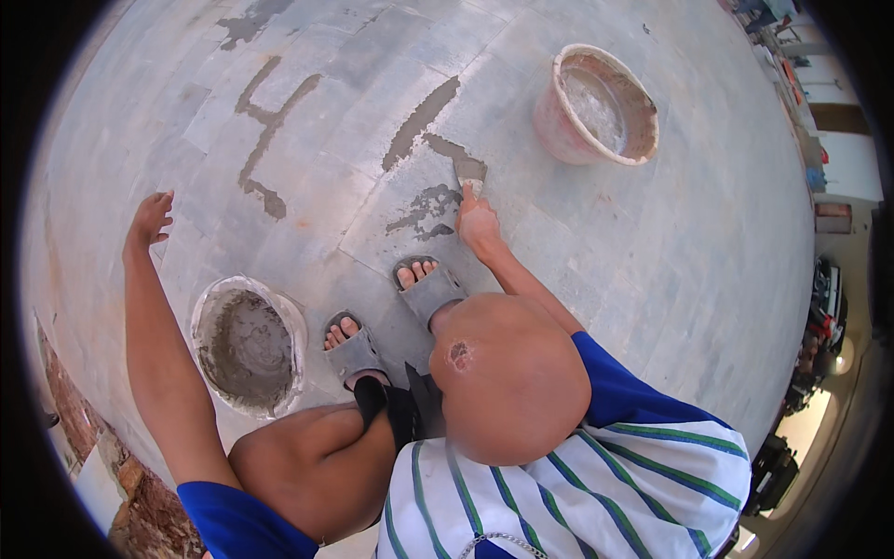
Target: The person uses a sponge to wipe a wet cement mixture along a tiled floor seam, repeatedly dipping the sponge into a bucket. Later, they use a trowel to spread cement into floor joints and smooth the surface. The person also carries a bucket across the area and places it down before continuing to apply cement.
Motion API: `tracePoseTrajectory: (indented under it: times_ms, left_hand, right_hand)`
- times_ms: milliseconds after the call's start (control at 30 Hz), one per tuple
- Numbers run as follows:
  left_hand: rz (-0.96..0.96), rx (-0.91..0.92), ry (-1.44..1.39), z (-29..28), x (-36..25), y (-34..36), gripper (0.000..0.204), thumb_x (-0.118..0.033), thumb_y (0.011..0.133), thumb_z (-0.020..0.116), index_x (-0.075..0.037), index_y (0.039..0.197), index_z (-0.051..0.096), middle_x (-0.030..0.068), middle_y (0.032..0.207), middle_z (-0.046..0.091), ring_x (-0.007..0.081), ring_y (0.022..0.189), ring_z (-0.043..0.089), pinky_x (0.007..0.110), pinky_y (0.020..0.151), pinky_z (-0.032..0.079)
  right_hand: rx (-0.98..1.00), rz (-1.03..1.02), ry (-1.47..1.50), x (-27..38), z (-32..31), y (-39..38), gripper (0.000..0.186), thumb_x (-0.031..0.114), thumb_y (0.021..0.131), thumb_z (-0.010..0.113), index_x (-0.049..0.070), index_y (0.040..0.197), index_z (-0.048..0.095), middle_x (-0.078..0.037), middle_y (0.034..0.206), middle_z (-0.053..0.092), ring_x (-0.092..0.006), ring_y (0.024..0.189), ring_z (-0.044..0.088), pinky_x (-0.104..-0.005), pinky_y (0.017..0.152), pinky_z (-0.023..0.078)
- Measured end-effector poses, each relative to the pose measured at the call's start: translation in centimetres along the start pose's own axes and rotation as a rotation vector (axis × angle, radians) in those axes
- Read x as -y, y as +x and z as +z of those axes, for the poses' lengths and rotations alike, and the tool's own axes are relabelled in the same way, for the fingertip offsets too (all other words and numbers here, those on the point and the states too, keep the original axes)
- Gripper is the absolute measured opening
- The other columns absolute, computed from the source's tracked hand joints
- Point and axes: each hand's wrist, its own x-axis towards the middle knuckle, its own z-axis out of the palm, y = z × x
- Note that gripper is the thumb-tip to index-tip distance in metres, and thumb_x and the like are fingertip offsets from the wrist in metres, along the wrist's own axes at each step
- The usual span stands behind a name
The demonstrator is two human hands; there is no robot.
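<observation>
My right hand [477,224] grips a small scraper [470,173] whose blade rests on a strip of grey mortar [445,147] on the tiled floor. A longer mortar streak [419,121] lies just beyond, and dark wet patches [424,210] are nearer my feet. My left hand [154,219] is out to the left over the floor, holding nothing, its fingers loosely curled and apart. Below it, beside my sandalled left foot [352,345], stands a whitish bucket [287,349] with grey mortar inside.
A pink bucket [559,121] with pale residue stands at the upper right. More mortar streaks [265,118] mark the tiles [670,242] at the upper left. My bent knee [507,373] is in the lower middle. Rubble edges the lower left; motorbikes and assorted objects line the far right.
</observation>
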Motion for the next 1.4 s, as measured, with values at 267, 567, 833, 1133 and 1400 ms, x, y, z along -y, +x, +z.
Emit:
tracePoseTrajectory:
  times_ms: [267, 567, 833, 1133, 1400]
  left_hand:
    - [-0.061, -0.032, 0.026, -1.0, 2.5, -2.0, 0.051, -0.048, 0.09, 0.049, -0.011, 0.126, 0.05, 0.0036, 0.116, 0.054, 0.023, 0.101, 0.055, 0.044, 0.078, 0.045]
    - [0.007, -0.045, -0.016, -1.5, 2.9, -1.2, 0.054, -0.049, 0.089, 0.049, -0.012, 0.129, 0.048, 0.0047, 0.118, 0.054, 0.0237, 0.103, 0.055, 0.043, 0.075, 0.045]
    - [-0.09, -0.033, 0.004, -1.5, 5.5, -1.6, 0.053, -0.05, 0.089, 0.049, -0.013, 0.127, 0.049, 0.0028, 0.119, 0.054, 0.0216, 0.099, 0.055, 0.042, 0.076, 0.045]
    - [-0.075, -0.031, -0.019, -1.8, 6.2, -2.3, 0.054, -0.049, 0.089, 0.049, -0.013, 0.129, 0.048, 0.0038, 0.122, 0.053, 0.021, 0.1, 0.055, 0.042, 0.077, 0.045]
    - [-0.04, -0.039, -0.031, -1.4, 5.4, -3.4, 0.052, -0.048, 0.09, 0.048, -0.011, 0.126, 0.049, 0.003, 0.114, 0.055, 0.0195, 0.097, 0.056, 0.04, 0.075, 0.047]
  right_hand:
    - [0.065, -0.381, -0.069, -0.4, -6.3, 4.1, 0.041, 0.019, 0.086, 0.049, 0.014, 0.127, 0.053, -0.023, 0.098, 0.064, -0.0409, 0.089, 0.062, -0.0477, 0.079, 0.05]
    - [0.329, -0.693, -0.369, -3.1, -9.9, 12.0, 0.035, 0.015, 0.085, 0.051, 0.018, 0.117, 0.063, -0.018, 0.086, 0.065, -0.037, 0.078, 0.062, -0.0455, 0.072, 0.049]
    - [0.427, -0.665, -0.523, -7.6, -12.9, 9.4, 0.037, 0.013, 0.081, 0.052, 0.017, 0.116, 0.064, -0.018, 0.089, 0.066, -0.0355, 0.081, 0.064, -0.0442, 0.074, 0.05]
    - [0.152, -0.371, 0.113, -5.6, -9.5, 4.3, 0.036, 0.018, 0.087, 0.048, 0.01, 0.121, 0.059, -0.022, 0.097, 0.064, -0.0399, 0.085, 0.062, -0.0426, 0.081, 0.048]
    - [0.346, -0.385, 0.564, 5.5, -3.3, 0.4, 0.037, 0.027, 0.092, 0.049, 0.013, 0.127, 0.054, -0.02, 0.116, 0.06, -0.0346, 0.104, 0.059, -0.0379, 0.088, 0.046]
